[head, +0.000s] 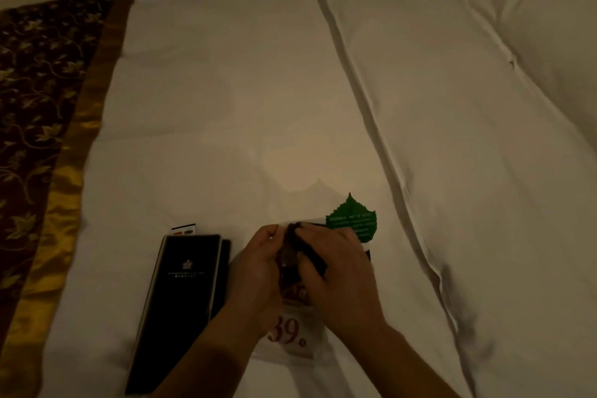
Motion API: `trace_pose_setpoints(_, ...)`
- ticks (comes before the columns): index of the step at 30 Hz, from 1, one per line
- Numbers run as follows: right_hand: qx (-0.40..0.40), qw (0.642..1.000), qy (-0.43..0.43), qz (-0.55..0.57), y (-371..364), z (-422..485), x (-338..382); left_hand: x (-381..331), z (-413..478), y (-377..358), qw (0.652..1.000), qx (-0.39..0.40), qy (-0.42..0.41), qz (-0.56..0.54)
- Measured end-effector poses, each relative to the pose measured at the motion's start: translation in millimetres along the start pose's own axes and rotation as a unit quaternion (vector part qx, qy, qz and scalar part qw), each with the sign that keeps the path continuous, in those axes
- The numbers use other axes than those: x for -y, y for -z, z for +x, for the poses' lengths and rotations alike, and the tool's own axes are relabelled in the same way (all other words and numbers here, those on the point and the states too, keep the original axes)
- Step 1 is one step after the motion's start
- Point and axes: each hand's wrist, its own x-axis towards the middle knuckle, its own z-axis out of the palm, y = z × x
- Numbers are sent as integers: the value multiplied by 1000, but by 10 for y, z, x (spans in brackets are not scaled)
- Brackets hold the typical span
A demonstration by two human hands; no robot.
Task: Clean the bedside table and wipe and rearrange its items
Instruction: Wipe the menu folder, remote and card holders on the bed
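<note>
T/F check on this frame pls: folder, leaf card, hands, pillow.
1. The black folder lies on the white bed cover, left of both hands. True.
2. The green leaf card is tucked under the folder. False: it lies beyond the right hand, apart from the folder.
3. Both hands meet over the 39 card, and the left hand grips it. True.
4. The right hand is flat and empty. False: it grips a dark item, which it holds against the card.
5. The pillow is at the left by the patterned runner. False: it is at the upper right.
</note>
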Motion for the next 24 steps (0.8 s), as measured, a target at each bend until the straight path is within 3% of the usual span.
trace_pose_setpoints(3,-55,995,-28,-75,152,40,-221,-40,-67,-5,1000,0,-15,10)
trace_pose_setpoints(7,-102,987,-113,-44,341,-18,-478,-64,-121,52,999,-17,-27,8)
trace_pose_setpoints(9,-76,992,-81,-58,265,-101,-358,-43,-134,50,1000,-13,-24,7)
trace_pose_setpoints(12,-2,995,47,-91,77,-204,-40,1,-172,24,999,18,-29,19)
trace_pose_setpoints(14,3,987,105,-123,104,-120,-47,13,-210,32,999,23,-39,27)
trace_pose_setpoints(19,-102,987,-49,-118,457,73,-415,-19,-262,129,998,-17,-59,23)
trace_pose_setpoints(24,-27,991,-15,-133,292,-280,-212,-24,-270,71,998,-30,-58,1)
